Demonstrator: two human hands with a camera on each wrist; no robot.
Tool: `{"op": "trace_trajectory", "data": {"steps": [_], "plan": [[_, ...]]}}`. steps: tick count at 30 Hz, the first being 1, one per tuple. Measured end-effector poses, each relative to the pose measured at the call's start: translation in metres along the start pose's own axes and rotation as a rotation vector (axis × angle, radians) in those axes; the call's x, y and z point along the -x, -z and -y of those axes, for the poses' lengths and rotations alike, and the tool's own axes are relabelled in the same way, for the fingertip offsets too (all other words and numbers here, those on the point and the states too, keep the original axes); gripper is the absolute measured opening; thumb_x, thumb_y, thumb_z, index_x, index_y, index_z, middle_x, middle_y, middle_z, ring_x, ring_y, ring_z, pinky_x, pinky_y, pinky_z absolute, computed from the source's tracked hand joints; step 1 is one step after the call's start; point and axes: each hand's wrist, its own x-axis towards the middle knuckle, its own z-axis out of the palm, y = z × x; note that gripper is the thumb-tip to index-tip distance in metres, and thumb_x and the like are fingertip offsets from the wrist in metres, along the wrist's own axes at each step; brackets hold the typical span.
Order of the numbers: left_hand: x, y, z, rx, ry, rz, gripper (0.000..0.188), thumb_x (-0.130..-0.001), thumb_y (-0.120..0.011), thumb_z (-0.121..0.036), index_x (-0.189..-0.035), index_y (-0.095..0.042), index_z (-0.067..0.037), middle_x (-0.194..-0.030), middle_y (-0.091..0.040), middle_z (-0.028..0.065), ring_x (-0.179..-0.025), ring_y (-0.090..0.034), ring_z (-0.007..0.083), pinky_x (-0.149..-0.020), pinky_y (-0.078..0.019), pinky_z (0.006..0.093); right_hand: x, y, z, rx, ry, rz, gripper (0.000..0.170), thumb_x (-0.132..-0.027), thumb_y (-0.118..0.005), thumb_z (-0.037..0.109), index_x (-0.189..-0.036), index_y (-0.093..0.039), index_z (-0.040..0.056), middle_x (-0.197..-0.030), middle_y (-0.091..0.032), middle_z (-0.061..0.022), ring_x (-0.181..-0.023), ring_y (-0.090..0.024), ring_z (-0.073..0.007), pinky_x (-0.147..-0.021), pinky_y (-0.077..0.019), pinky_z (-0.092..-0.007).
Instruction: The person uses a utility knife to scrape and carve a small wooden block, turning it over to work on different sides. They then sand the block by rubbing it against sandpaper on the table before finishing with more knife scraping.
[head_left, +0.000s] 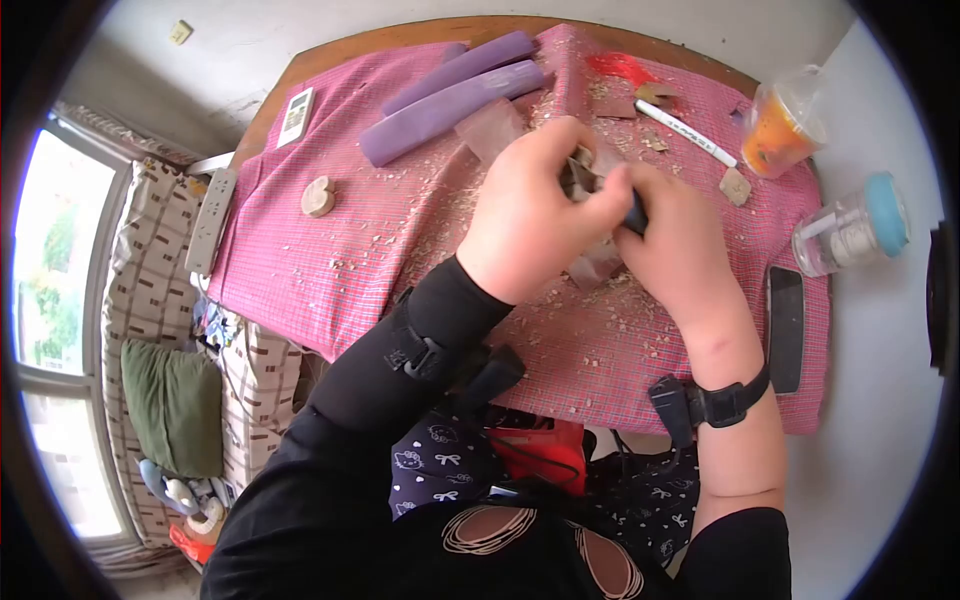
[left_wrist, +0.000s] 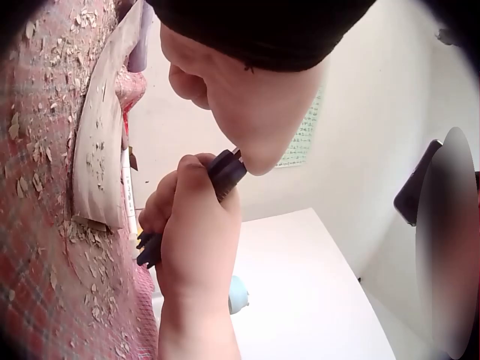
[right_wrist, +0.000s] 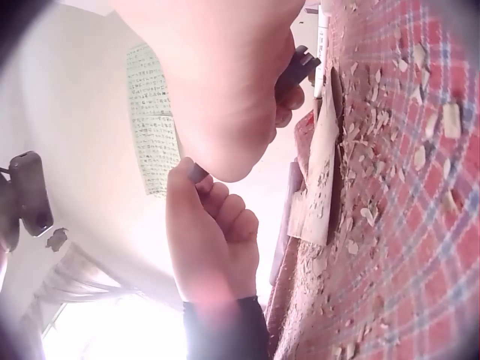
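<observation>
My left hand [head_left: 540,205] is curled round a small pale-brown piece [head_left: 578,178], mostly hidden by the fingers. Close against it, my right hand [head_left: 685,235] grips a black-handled tool [head_left: 636,213]. In the left wrist view the tool's black handle [left_wrist: 227,174] pokes out of the right fist beside the left hand [left_wrist: 255,105]. The right wrist view shows the handle's notched end [right_wrist: 300,71] on the far side of the right hand. Both hands are over a pink checked cloth [head_left: 300,270] strewn with pale shavings.
Two purple rolls [head_left: 450,110] lie behind the hands. A round wooden piece [head_left: 318,197] is on the left. Toward the right are a white marker [head_left: 685,133], a cup with orange contents [head_left: 782,130], a blue-lidded jar [head_left: 850,230] and a phone [head_left: 787,330].
</observation>
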Motion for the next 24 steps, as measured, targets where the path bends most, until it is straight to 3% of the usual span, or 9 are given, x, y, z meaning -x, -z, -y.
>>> {"op": "trace_trajectory", "data": {"steps": [2, 3, 5, 6, 11, 13, 17, 19, 24], "plan": [[-0.001, 0.004, -0.001, -0.010, 0.118, 0.046, 0.033, -0.083, -0.077, -0.028, -0.089, -0.062, 0.000, -0.076, -0.060, 0.0185, -0.069, -0.061, 0.0357, -0.065, -0.0498, 0.0429, 0.002, 0.002, -0.002, -0.003, 0.000, -0.021, 0.027, -0.080, -0.071, 0.012, -0.106, -0.065, 0.0065, -0.086, -0.069, -0.0202, -0.085, -0.066, -0.0450, -0.076, -0.0527, -0.0534], [-0.001, 0.006, -0.002, -0.025, 0.114, 0.043, 0.033, -0.083, -0.077, -0.028, -0.089, -0.062, 0.000, -0.076, -0.060, 0.0185, -0.069, -0.061, 0.0357, -0.065, -0.0498, 0.0429, -0.002, 0.000, 0.000, -0.023, 0.014, -0.050, 0.026, -0.080, -0.070, 0.012, -0.105, -0.065, 0.0061, -0.087, -0.069, -0.0203, -0.085, -0.066, -0.0448, -0.076, -0.0525, -0.0535], [-0.002, 0.005, -0.001, 0.030, 0.054, 0.015, 0.034, -0.083, -0.077, -0.029, -0.087, -0.061, 0.000, -0.076, -0.060, 0.0184, -0.069, -0.061, 0.0353, -0.065, -0.0496, 0.0426, -0.003, 0.004, 0.000, -0.115, 0.021, -0.006, 0.025, -0.080, -0.070, 0.012, -0.104, -0.066, 0.0053, -0.087, -0.069, -0.0207, -0.086, -0.066, -0.0446, -0.076, -0.0524, -0.0528], [-0.003, 0.005, 0.001, 0.065, 0.036, 0.023, 0.034, -0.084, -0.078, -0.028, -0.087, -0.057, -0.002, -0.072, -0.049, 0.0041, -0.069, -0.045, 0.0110, -0.062, -0.0432, 0.0300, -0.003, 0.006, -0.001, -0.196, 0.007, 0.061, 0.025, -0.079, -0.070, 0.011, -0.103, -0.066, 0.0045, -0.088, -0.069, -0.0211, -0.086, -0.066, -0.0443, -0.075, -0.0524, -0.0520], [-0.001, 0.011, 0.003, 0.112, -0.005, 0.105, 0.036, -0.080, -0.079, -0.029, -0.087, -0.056, -0.002, -0.072, -0.049, 0.0053, -0.068, -0.045, 0.0132, -0.063, -0.0439, 0.0308, -0.002, 0.012, -0.002, -0.374, 0.034, 0.219, 0.024, -0.077, -0.070, 0.010, -0.100, -0.067, 0.0033, -0.086, -0.068, -0.0219, -0.086, -0.065, -0.0454, -0.074, -0.0521, -0.0493], [-0.003, 0.006, 0.009, 0.046, -0.154, 0.023, 0.034, -0.081, -0.078, -0.026, -0.086, -0.055, -0.002, -0.071, -0.049, 0.0051, -0.066, -0.044, 0.0136, -0.060, -0.0429, 0.0313, -0.003, 0.010, -0.002, -0.352, 0.028, 0.165, 0.023, -0.077, -0.070, 0.010, -0.099, -0.066, 0.0040, -0.085, -0.068, -0.0218, -0.084, -0.065, -0.0455, -0.072, -0.0514, -0.0504], [0.002, 0.003, 0.007, 0.039, -0.105, 0.039, 0.030, -0.082, -0.077, -0.023, -0.085, -0.055, -0.002, -0.070, -0.048, 0.0052, -0.064, -0.043, 0.0133, -0.058, -0.0417, 0.0313, 0.000, 0.009, 0.000, -0.236, -0.047, 0.186, 0.026, -0.077, -0.070, 0.009, -0.102, -0.065, 0.0058, -0.087, -0.068, -0.0217, -0.086, -0.066, -0.0453, -0.073, -0.0512, -0.0521], [0.002, 0.001, 0.001, 0.085, -0.013, 0.029, 0.027, -0.085, -0.075, -0.021, -0.085, -0.056, -0.002, -0.068, -0.048, 0.0055, -0.063, -0.044, 0.0124, -0.058, -0.0410, 0.0309, -0.001, 0.007, -0.001, -0.054, -0.002, 0.082, 0.030, -0.078, -0.071, 0.010, -0.108, -0.065, 0.0073, -0.087, -0.069, -0.0222, -0.086, -0.066, -0.0455, -0.075, -0.0516, -0.0540], [-0.001, -0.001, 0.008, 0.038, 0.086, 0.056, 0.028, -0.088, -0.074, -0.025, -0.086, -0.058, -0.002, -0.064, -0.048, 0.0049, -0.060, -0.044, 0.0111, -0.056, -0.0404, 0.0311, -0.001, -0.002, -0.001, 0.031, -0.036, 0.040, 0.032, -0.081, -0.071, 0.013, -0.111, -0.065, 0.0069, -0.086, -0.069, -0.0224, -0.086, -0.067, -0.0456, -0.075, -0.0523, -0.0550]]}}
